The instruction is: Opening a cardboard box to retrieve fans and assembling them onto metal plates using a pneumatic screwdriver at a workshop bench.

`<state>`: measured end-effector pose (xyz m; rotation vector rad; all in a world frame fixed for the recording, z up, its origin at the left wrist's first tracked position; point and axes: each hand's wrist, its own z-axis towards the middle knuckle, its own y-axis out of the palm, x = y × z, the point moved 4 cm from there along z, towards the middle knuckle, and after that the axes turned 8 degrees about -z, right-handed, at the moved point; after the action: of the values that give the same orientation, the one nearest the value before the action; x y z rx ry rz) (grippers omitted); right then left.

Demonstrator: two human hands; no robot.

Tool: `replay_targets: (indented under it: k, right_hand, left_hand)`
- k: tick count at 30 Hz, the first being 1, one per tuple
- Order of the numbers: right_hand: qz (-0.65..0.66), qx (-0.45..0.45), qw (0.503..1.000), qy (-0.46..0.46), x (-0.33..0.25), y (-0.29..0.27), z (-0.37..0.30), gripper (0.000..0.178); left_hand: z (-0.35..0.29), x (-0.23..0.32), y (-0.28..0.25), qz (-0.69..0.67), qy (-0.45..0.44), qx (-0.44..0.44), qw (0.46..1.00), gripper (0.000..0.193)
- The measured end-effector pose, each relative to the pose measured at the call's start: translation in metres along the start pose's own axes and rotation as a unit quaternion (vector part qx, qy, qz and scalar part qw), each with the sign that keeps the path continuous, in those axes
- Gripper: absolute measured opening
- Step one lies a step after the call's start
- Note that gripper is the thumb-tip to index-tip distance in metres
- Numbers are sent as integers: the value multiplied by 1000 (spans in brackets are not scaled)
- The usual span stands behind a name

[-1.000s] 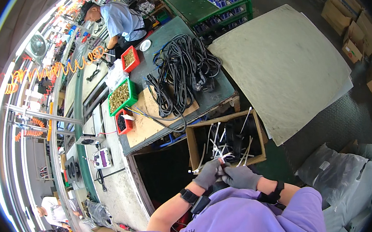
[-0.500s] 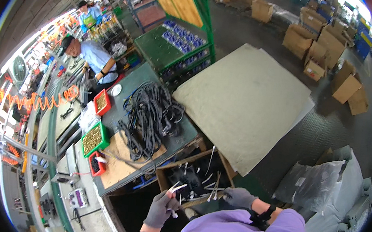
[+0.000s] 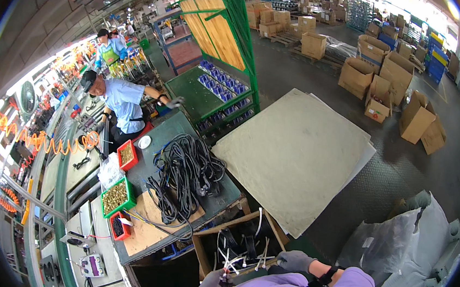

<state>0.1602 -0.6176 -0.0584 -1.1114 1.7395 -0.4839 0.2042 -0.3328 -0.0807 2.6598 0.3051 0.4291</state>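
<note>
My left hand (image 3: 211,285), in a grey glove, is closed round some thin white strips that look like cable ties (image 3: 232,265). It sits at the near edge of an open cardboard box (image 3: 202,249). Black parts (image 3: 251,246) and more white ties (image 3: 264,254) lie inside the box, several of them across its near edge. My right hand (image 3: 295,261), also gloved in grey, rests at the box's near right corner. Its fingers are curled beside the ties, and what they hold, if anything, is hidden.
Black power cords (image 3: 187,167) lie heaped on the bench (image 3: 224,193), beside a green bin (image 3: 128,188) and red bins (image 3: 132,162). A large grey sheet (image 3: 294,154) lies beyond the box. Plastic-wrapped goods (image 3: 385,242) stand right. A co-worker (image 3: 124,101) sits far left near a green rack (image 3: 251,85).
The view has tilted up. My left hand has moved down and closer to the box with its white ties. The co-worker has raised the head and stretched an arm toward the rack.
</note>
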Motion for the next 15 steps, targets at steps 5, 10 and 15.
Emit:
replay_targets:
  k: [5,10,15]
  right_hand:
    - [-3,-24,1000,13,2,0,-2,29]
    - [9,-16,1000,13,2,-5,-6,30]
    - [7,-21,1000,12,4,-4,-8,31]
  left_hand:
    - [11,5,-6,-56,-2,-37,998,15]
    - [10,2,-6,-66,7,-30,997,15]
    - [6,-7,-1,-62,17,-6,998,16]
